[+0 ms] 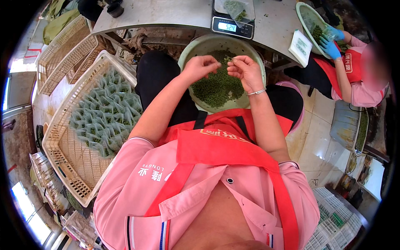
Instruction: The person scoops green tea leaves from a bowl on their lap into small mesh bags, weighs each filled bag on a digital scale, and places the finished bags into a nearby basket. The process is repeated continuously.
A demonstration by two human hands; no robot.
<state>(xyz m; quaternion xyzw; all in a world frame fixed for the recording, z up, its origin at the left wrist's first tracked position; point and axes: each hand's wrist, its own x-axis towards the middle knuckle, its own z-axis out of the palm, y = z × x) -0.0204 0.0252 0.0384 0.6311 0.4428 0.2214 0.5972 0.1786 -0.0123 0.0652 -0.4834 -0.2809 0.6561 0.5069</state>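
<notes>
A wide pale green basin (186,54) sits between my knees, partly filled with small round green berries (216,85) that look like green peppercorns. Over its far part, my left hand (201,68) has its fingertips pinched together; whatever they hold is too small to make out. My right hand (246,71), with a bracelet at the wrist, pinches a small green sprig (227,58) between thumb and forefinger. The two hands are apart, fingertips facing each other. On the metal table ahead, a clear plastic bag (239,9) with green berries lies on a digital scale (232,28).
At my left, a large cream plastic crate (66,137) holds many filled clear bags (106,112). More crates (62,50) stand beyond it. The metal table's edge (166,27) runs just past the basin. At right, a co-worker with blue gloves (330,46) handles another basin (304,18).
</notes>
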